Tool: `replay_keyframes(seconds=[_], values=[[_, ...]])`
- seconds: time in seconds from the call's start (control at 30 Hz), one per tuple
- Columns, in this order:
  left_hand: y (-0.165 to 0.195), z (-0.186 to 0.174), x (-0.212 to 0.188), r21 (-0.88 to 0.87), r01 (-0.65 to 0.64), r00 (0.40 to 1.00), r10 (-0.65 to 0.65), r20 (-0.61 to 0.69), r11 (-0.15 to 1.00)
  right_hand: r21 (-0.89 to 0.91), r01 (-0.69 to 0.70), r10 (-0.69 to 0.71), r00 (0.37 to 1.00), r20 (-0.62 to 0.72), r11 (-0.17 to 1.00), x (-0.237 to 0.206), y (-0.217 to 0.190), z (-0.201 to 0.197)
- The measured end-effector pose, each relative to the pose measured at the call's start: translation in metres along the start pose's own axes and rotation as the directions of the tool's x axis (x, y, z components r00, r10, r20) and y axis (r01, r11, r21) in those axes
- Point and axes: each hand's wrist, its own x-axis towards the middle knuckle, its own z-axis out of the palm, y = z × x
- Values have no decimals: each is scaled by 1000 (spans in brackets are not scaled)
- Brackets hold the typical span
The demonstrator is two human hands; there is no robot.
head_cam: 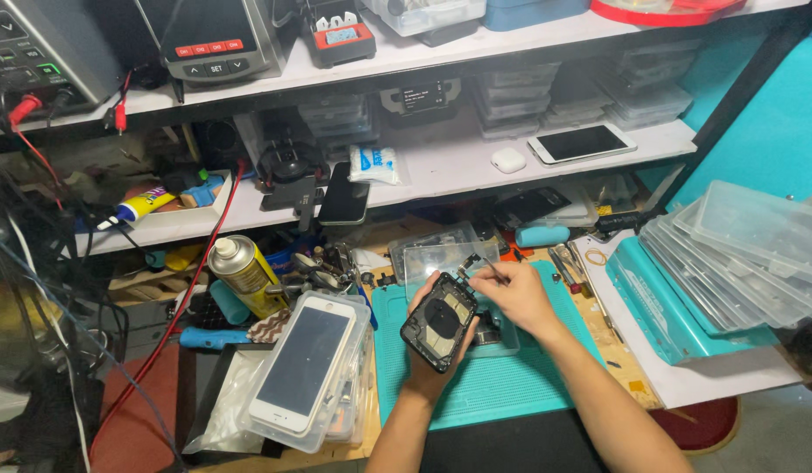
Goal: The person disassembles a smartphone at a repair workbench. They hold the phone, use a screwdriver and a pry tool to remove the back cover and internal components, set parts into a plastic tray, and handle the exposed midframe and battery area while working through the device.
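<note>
While tilted above the teal rubber work mat (pixel 502 377), opened black phone housing (pixel 439 321) shows its inner side up: dark rounded-rectangle shell, a circular coil-like patch at centre, small metal parts along the edges. Held just over a clear shallow plastic tray (pixel 441 258) resting on the mat.

Fine detail inside the housing too small to make out. Lower edge of housing covered by gripping fingers. Small dark part (pixel 470 262) at the tool tip, kind unclear. Both forearms cut off by bottom frame edge.

Left hand (pixel 428 368) cupped under the housing, fingers wrapped up its left side, thumb on the near edge, gripping firmly. Right hand (pixel 518 298) palm down, pinched closed on thin metal tweezers (pixel 486 270), tips aimed at the top of the housing.

Nearby: white-framed phone screen (pixel 302 363) lying on stacked clear cases to the left, yellow spray can (pixel 245 274) beyond it, stacked clear plastic lids (pixel 748 250) well off to the right.
</note>
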Motion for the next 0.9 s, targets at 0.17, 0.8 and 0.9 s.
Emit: replay_keyframes(seconds=[0.17,0.8,0.9], values=[[4,0,3,149,-87,996,87,6,985,159,-56,54,998,13,986,0,9,5],[-5,-3,6,134,107,994,-104,-33,985,84,164,-144,968,-204,983,-27,-11,3],[-8,-3,4,64,197,980,-194,-49,978,148,79,-41,969,-244,986,-24,-4,-12]])
